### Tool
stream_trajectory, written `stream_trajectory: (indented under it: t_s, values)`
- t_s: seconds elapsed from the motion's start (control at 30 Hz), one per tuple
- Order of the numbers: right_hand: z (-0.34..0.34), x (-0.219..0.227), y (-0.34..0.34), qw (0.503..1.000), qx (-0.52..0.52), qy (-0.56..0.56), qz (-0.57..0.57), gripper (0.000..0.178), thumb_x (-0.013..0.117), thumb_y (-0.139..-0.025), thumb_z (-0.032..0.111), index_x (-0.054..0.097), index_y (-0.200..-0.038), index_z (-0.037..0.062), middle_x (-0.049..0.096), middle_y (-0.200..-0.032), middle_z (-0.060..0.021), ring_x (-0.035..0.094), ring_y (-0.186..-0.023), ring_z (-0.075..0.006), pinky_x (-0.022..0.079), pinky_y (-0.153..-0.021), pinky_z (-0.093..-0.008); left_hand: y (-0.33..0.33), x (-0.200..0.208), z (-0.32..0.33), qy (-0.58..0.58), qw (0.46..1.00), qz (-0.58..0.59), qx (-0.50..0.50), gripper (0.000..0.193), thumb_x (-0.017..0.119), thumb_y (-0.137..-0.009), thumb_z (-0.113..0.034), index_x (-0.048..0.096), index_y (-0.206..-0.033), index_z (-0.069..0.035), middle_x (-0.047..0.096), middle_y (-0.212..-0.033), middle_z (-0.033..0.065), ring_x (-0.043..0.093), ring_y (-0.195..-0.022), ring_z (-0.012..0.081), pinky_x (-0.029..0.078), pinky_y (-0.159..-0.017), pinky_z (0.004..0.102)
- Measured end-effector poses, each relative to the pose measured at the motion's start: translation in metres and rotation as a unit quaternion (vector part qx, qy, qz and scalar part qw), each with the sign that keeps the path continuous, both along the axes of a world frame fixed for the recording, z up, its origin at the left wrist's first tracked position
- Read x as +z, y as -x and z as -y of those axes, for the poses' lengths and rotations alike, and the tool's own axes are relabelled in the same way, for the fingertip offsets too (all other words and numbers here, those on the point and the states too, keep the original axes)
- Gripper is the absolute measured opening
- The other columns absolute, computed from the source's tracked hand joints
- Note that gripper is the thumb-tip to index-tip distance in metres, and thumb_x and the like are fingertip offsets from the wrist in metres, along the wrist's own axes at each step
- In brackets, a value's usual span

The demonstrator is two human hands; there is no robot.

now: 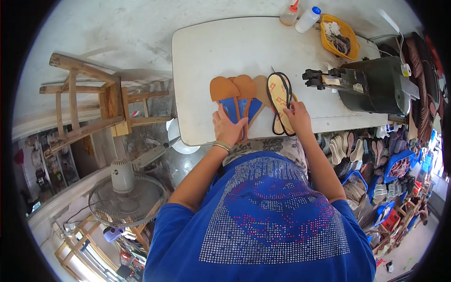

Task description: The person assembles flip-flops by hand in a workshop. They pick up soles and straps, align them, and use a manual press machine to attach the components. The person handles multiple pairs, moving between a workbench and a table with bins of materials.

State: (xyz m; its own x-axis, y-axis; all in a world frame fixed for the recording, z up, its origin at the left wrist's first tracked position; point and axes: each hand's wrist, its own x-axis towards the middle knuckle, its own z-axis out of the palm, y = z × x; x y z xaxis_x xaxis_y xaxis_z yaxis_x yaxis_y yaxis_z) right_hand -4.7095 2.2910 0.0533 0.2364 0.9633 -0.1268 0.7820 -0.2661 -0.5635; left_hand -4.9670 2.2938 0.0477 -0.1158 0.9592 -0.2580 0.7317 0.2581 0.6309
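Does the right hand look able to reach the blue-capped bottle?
Probably yes, with a stretch: mostly bare table lies between the right hand and the bottle, though the machine juts close by.

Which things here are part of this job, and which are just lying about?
Job:
- left hand, at brown-and-blue pieces
- right hand, at black-edged soles
- sewing machine, possibly

Apparently lying about:
- bottles
- yellow basket
- fan
- stool

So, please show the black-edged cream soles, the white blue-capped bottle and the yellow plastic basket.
Black-edged cream soles [278, 89]: head view, face of top sole.
White blue-capped bottle [307, 21]: head view, body.
Yellow plastic basket [348, 32]: head view, inner wall.
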Motion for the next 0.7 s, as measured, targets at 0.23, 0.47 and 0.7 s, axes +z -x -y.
stream_trajectory:
  t_s: [0.23, 0.47, 0.7]
  values:
    - [-0.015, 0.043, 0.032, 0.997, 0.046, -0.042, -0.052, 0.029, 0.067, -0.082, 0.025, 0.065, -0.099, 0.0009, 0.063, -0.088, -0.0140, 0.062, -0.082, -0.0277, 0.049, -0.074, -0.0358, 0.021, -0.023, -0.004, -0.071, 0.992, 0.087, 0.054, 0.069, 0.067, -0.081, -0.021, 0.032, -0.136, 0.000, 0.047, -0.115, 0.0233, 0.054, -0.100, 0.0376, 0.046, -0.089, 0.0430]
    - [-0.032, 0.074, 0.109, 0.813, -0.050, 0.134, -0.564, 0.031, 0.061, -0.090, 0.023, 0.062, -0.109, -0.0014, 0.067, -0.096, -0.0071, 0.063, -0.083, -0.0178, 0.050, -0.074, -0.0320, 0.025, 0.057, 0.003, 0.013, 0.933, 0.351, -0.074, 0.025, 0.044, -0.098, -0.016, 0.055, -0.112, 0.000, 0.060, -0.090, 0.0049, 0.054, -0.080, 0.0092, 0.046, -0.073, 0.0251]
    - [-0.030, 0.133, 0.096, 0.677, -0.115, 0.043, -0.725, 0.025, 0.055, -0.093, 0.011, 0.057, -0.115, -0.0010, 0.066, -0.103, -0.0081, 0.065, -0.089, -0.0161, 0.053, -0.078, -0.0285, -0.013, 0.094, -0.027, -0.005, 0.805, 0.593, -0.005, 0.055, 0.024, -0.102, -0.042, 0.051, -0.126, 0.000, 0.063, -0.109, 0.0109, 0.060, -0.100, 0.0165, 0.047, -0.089, 0.0320]
